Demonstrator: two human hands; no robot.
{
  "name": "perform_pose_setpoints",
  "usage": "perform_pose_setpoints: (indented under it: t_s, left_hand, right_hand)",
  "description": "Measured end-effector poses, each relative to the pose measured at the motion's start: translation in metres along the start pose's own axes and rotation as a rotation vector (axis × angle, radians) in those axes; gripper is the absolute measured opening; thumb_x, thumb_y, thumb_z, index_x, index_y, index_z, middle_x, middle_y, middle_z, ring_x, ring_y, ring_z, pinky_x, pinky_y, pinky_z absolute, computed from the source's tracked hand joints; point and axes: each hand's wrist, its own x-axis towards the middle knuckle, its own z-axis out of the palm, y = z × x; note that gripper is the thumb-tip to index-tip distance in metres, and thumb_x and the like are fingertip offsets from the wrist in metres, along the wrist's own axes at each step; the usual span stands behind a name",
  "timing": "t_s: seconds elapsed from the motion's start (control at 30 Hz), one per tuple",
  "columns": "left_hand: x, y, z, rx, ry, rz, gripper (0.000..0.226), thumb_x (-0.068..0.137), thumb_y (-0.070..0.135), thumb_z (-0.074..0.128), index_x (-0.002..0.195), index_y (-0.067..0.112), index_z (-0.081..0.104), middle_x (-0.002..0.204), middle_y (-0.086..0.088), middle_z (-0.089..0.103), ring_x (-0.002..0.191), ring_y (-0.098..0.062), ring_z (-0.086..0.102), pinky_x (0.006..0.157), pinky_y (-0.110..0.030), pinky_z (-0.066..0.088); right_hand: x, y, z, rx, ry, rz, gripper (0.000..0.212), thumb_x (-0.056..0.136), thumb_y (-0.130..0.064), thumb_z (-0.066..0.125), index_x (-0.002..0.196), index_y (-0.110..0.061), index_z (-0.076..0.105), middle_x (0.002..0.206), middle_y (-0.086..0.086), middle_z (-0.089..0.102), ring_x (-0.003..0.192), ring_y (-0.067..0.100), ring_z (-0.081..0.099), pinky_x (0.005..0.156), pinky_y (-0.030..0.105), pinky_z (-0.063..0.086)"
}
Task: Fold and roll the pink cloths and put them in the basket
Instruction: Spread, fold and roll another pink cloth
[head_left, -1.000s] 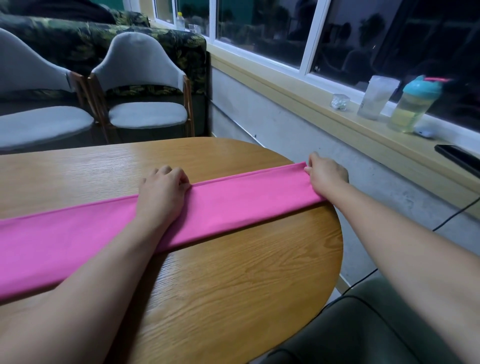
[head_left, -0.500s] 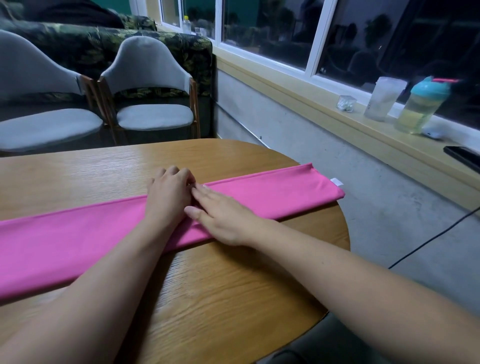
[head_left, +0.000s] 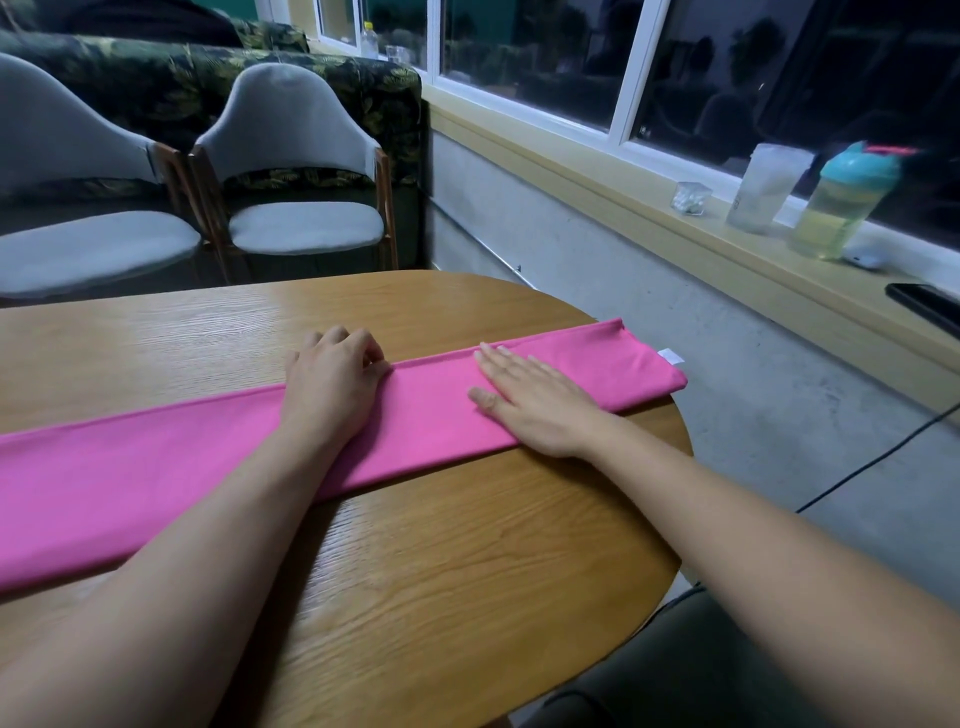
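Right hand (head_left: 535, 405) is laid flat on the pink cloth (head_left: 156, 467), folded along the table (head_left: 467, 571) from 9 to 2 o'clock; left hand (head_left: 332, 384) is curled at its far edge, grip unconfirmed. Wrinkles should be smoothed outward before rolling.

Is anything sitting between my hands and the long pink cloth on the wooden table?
Nothing visible. The right hand lies flat on the long folded pink cloth, and the left hand rests on it with fingers curled at its far edge. Both touch it directly on the round wooden table. No basket is in view.
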Motion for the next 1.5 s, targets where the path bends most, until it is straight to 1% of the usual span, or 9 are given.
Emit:
perform_pose_setpoints:
  t_s: [0.23, 0.53, 0.67, 0.9, 1.03, 1.2, 1.33, 1.43, 1.5]
  left_hand:
    - [-0.001, 0.001, -0.002, -0.011, 0.001, -0.001, 0.015, 0.098, 0.040, 0.067, 0.101, 0.026, 0.070, 0.107, -0.002, 0.064, 0.110, -0.031, 0.051, 0.093, -0.049, 0.042]
    - [-0.001, 0.001, -0.001, 0.008, 0.017, 0.013, 0.014, 0.098, 0.039, 0.067, 0.101, 0.026, 0.070, 0.106, -0.002, 0.064, 0.109, -0.032, 0.052, 0.093, -0.049, 0.043]
    - [-0.002, 0.005, 0.002, 0.049, 0.065, 0.054, 0.007, 0.096, 0.030, 0.068, 0.098, 0.024, 0.069, 0.104, -0.004, 0.064, 0.105, -0.032, 0.053, 0.087, -0.046, 0.042]
    - [-0.002, 0.006, 0.002, 0.130, 0.082, 0.103, 0.005, 0.094, 0.022, 0.064, 0.096, 0.022, 0.069, 0.102, -0.003, 0.066, 0.098, -0.031, 0.055, 0.080, -0.042, 0.042]
    - [-0.010, 0.027, -0.005, 0.077, 0.044, 0.156, 0.016, 0.092, 0.018, 0.063, 0.105, 0.018, 0.072, 0.106, -0.008, 0.065, 0.094, -0.033, 0.061, 0.076, -0.043, 0.050]
    - [-0.029, 0.087, 0.014, -0.092, -0.175, 0.202, 0.035, 0.104, 0.025, 0.049, 0.132, 0.015, 0.066, 0.132, -0.012, 0.064, 0.117, -0.035, 0.064, 0.094, -0.048, 0.053]
    - [-0.039, 0.104, 0.032, -0.013, -0.355, 0.222, 0.057, 0.111, 0.041, 0.029, 0.163, 0.019, 0.032, 0.172, -0.004, 0.028, 0.160, -0.027, 0.021, 0.127, -0.048, 0.023]
    - [-0.043, 0.099, 0.030, 0.076, -0.391, 0.242, 0.065, 0.110, 0.049, 0.019, 0.169, 0.025, 0.007, 0.177, 0.001, 0.005, 0.163, -0.022, 0.003, 0.131, -0.046, 0.009]
    - [-0.045, 0.093, 0.025, 0.084, -0.404, 0.209, 0.067, 0.109, 0.054, 0.014, 0.169, 0.026, 0.003, 0.176, 0.002, 0.001, 0.163, -0.019, 0.000, 0.132, -0.044, 0.005]
  right_hand:
    - [-0.012, 0.090, -0.019, -0.014, -0.012, 0.203, 0.083, 0.102, -0.075, 0.007, 0.169, -0.027, 0.000, 0.175, -0.010, -0.007, 0.159, 0.003, -0.004, 0.132, 0.036, 0.001]
    - [-0.007, 0.119, -0.029, -0.017, -0.020, 0.361, 0.087, 0.102, -0.074, 0.009, 0.169, -0.019, -0.002, 0.176, -0.001, -0.007, 0.161, 0.011, -0.005, 0.131, 0.035, -0.001]
    - [0.010, 0.086, -0.031, -0.063, 0.054, 0.396, 0.082, 0.107, -0.065, 0.012, 0.168, -0.009, 0.006, 0.176, 0.007, 0.001, 0.162, 0.016, 0.001, 0.132, 0.039, 0.001]
    - [0.039, -0.036, -0.010, 0.262, 0.148, 0.074, 0.056, 0.115, -0.034, 0.029, 0.166, -0.011, 0.024, 0.174, 0.004, 0.018, 0.161, 0.013, 0.013, 0.129, 0.028, 0.006]
    - [0.039, -0.051, -0.002, 0.373, 0.190, 0.137, 0.054, 0.114, -0.034, 0.029, 0.166, -0.018, 0.028, 0.173, 0.004, 0.024, 0.160, 0.016, 0.019, 0.128, 0.033, 0.014]
    - [0.032, -0.040, -0.013, 0.671, 0.311, 0.236, 0.061, 0.109, -0.053, 0.023, 0.162, -0.027, 0.039, 0.166, -0.005, 0.040, 0.155, 0.016, 0.034, 0.124, 0.031, 0.023]
    - [0.028, -0.040, -0.011, 0.842, 0.336, 0.267, 0.089, 0.090, -0.080, 0.018, 0.157, -0.030, 0.048, 0.161, -0.008, 0.047, 0.152, 0.010, 0.038, 0.128, 0.037, 0.025]
    - [0.027, -0.043, -0.010, 0.828, 0.286, 0.268, 0.084, 0.095, -0.079, 0.020, 0.157, -0.029, 0.048, 0.162, -0.006, 0.046, 0.153, 0.012, 0.037, 0.128, 0.039, 0.025]
    - [0.026, -0.045, -0.011, 0.731, 0.251, 0.229, 0.069, 0.107, -0.064, 0.022, 0.161, -0.026, 0.042, 0.167, -0.007, 0.038, 0.156, 0.010, 0.030, 0.129, 0.034, 0.019]
